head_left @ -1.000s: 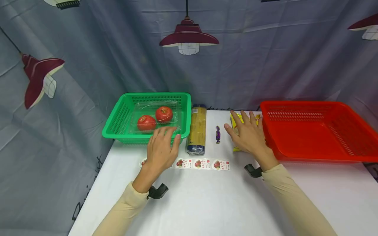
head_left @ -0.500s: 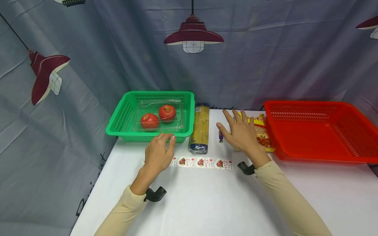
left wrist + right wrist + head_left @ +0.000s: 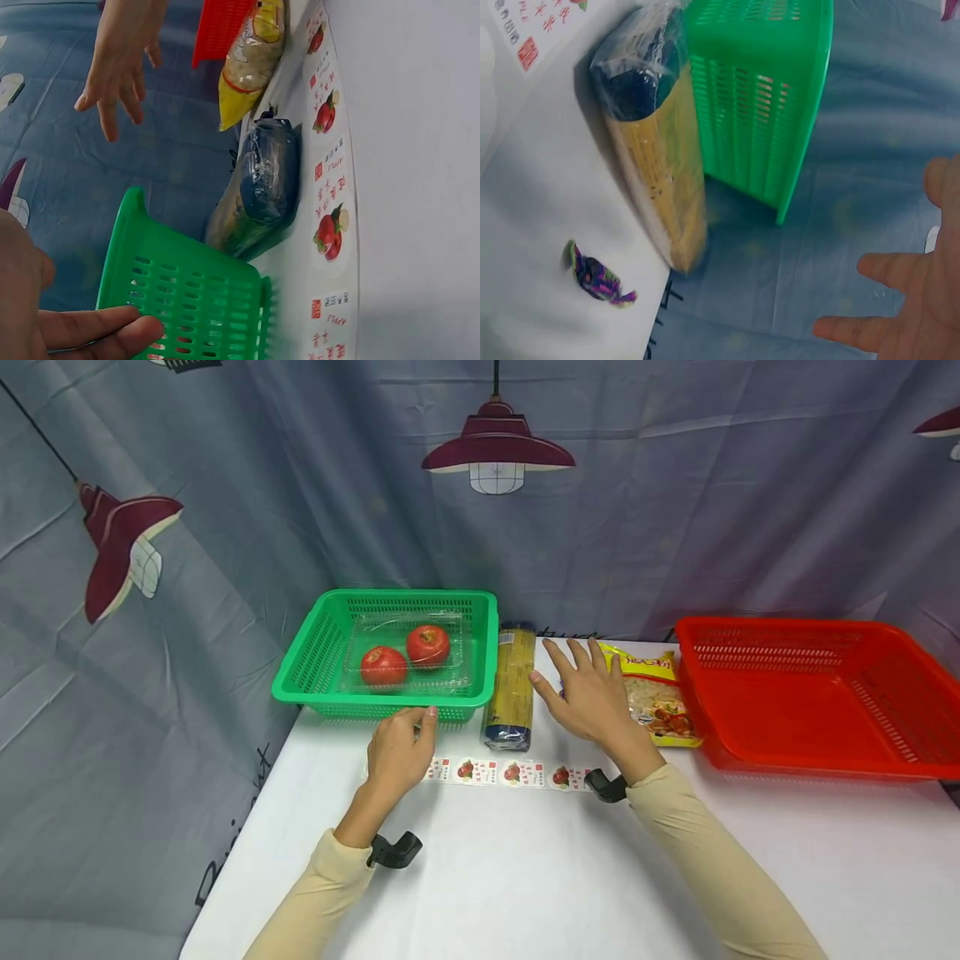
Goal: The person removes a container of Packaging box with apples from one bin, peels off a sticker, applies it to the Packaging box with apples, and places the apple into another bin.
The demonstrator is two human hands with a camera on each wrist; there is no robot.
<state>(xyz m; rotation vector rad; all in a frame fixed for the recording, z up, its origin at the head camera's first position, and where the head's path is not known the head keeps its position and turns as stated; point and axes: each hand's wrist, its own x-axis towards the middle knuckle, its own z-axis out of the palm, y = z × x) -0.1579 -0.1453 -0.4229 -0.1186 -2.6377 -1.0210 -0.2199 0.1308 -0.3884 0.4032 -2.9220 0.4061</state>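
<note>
My left hand (image 3: pixel 400 752) hovers at the front wall of the green basket (image 3: pixel 390 702), its fingers loosely bent with nothing in them. Inside that basket lie two red apples (image 3: pixel 384 666) in a clear plastic box (image 3: pixel 457 672). With fingers spread, my right hand (image 3: pixel 588 693) is held over the table between the long wrapped yellow-and-blue pack (image 3: pixel 512 681) and the yellow food bag (image 3: pixel 652 693). The right wrist view shows a purple wrapped candy (image 3: pixel 598 279) on the table; the right hand mostly covers it in the head view.
A strip of apple stickers (image 3: pixel 487 772) runs along the table in front of the green basket and the long pack. To the right stands a red basket (image 3: pixel 757 747). Behind everything hangs a grey curtain (image 3: pixel 637 527) printed with lamps.
My right hand has moved left from over the yellow bag, uncovering it, to above the candy. The left hand has drawn back slightly from the green basket's rim. The head view has shifted slightly.
</note>
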